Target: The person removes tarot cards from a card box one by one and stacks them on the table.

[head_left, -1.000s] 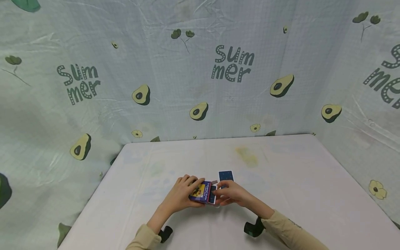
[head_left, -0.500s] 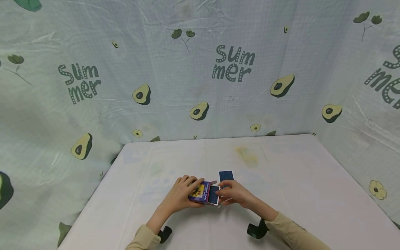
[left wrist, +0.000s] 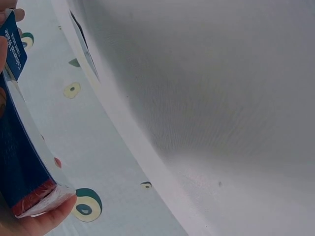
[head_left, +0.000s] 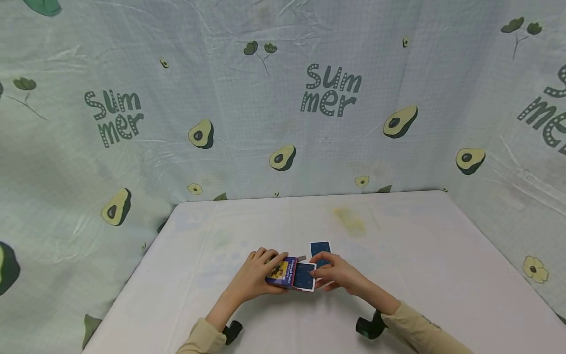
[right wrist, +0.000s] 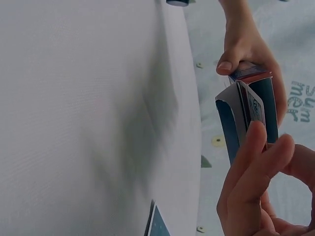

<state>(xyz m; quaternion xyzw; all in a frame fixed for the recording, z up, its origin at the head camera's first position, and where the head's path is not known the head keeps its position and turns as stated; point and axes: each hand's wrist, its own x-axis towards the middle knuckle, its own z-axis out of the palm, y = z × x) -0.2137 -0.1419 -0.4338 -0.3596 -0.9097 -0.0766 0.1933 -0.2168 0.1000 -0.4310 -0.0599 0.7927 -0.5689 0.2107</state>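
Head view: the left hand [head_left: 256, 276] curls firmly round the box [head_left: 287, 276], over the counter [head_left: 230, 226], while the right hand [head_left: 339, 276] pinches the cards [head_left: 305, 276] jutting from its mouth, thumb and finger nearly together. To draw them well, I'd pull straight along the box's length — a sideways tug could bend the edges. The left grip should be steady but not squeezing, or the sides may bind. Fanning seems a risk, so the edges want holding flush. The flap [head_left: 302, 258] at the mouth could snag. Just beyond the right hand, partly hidden by it, lies a loose card [head_left: 320, 248] — easily nudged.
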